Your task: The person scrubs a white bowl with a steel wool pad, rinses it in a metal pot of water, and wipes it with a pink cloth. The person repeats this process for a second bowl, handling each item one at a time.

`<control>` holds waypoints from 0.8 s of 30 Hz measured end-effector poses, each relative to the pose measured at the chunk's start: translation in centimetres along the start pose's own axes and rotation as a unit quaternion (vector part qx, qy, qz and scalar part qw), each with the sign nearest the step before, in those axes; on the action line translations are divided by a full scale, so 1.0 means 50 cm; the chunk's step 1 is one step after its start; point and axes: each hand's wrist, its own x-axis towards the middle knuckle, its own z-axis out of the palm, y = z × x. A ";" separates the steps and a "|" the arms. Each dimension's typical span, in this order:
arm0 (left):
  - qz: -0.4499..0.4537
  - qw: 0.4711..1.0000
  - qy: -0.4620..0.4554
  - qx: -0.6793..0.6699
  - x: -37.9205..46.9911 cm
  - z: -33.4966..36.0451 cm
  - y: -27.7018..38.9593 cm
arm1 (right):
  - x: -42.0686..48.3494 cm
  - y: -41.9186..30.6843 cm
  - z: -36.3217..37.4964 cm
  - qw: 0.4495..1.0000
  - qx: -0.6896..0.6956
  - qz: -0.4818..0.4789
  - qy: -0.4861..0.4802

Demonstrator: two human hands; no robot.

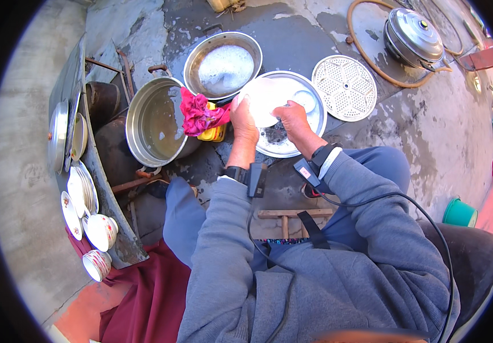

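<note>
A white plate [260, 100] is tilted above a shallow round metal tray [287, 150], its surface washed out by glare. My left hand [244, 122] grips the plate's left edge, thumb on top. At its lower right edge my right hand [293, 122] also holds it, with something dark at the fingertips that I cannot make out. A dark scrubber-like clump [274, 133] shows in the tray under the plate. Just left of my left hand, a crumpled pink cloth [199, 112] rests over a yellow container [212, 133]. Behind stands a metal basin [190, 55] with sudsy water.
A deep pot of cloudy water [133, 124] stands left. A perforated steamer plate [344, 88] lies right, a lidded pot [415, 36] and hose [360, 55] beyond. Stacked plates [81, 188] and bowls [101, 231] sit on a side table [122, 240]. A green bucket [460, 213] is far right.
</note>
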 end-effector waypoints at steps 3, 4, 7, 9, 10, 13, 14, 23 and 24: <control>0.068 0.992 0.110 0.015 -0.042 0.033 -0.049 | -0.007 0.012 0.013 0.993 0.119 0.010 0.002; 0.073 0.990 0.123 0.020 -0.055 0.040 -0.062 | -0.006 0.013 0.012 0.993 0.121 0.010 0.004; 0.084 0.987 0.107 0.084 -0.077 0.043 -0.068 | -0.004 0.010 -0.001 0.996 0.079 0.020 0.021; 0.078 0.982 0.072 0.159 -0.076 0.037 -0.050 | 0.002 0.004 -0.008 0.998 0.060 0.002 0.014; 0.024 0.992 0.026 0.119 -0.066 0.028 -0.030 | 0.003 0.001 -0.011 0.999 0.053 -0.001 0.012; -0.068 0.993 -0.086 0.038 -0.048 -0.004 0.033 | 0.009 -0.004 -0.020 1.000 0.024 -0.015 -0.010; -0.078 0.990 -0.116 0.032 -0.043 -0.013 0.049 | 0.011 -0.004 -0.021 1.000 -0.010 -0.020 -0.015; 0.040 0.997 0.050 0.047 -0.049 0.014 -0.030 | -0.008 0.014 -0.001 1.000 0.009 -0.002 0.029; 0.052 0.996 0.068 0.035 -0.050 0.019 -0.041 | -0.013 0.016 0.004 0.999 0.039 0.006 0.031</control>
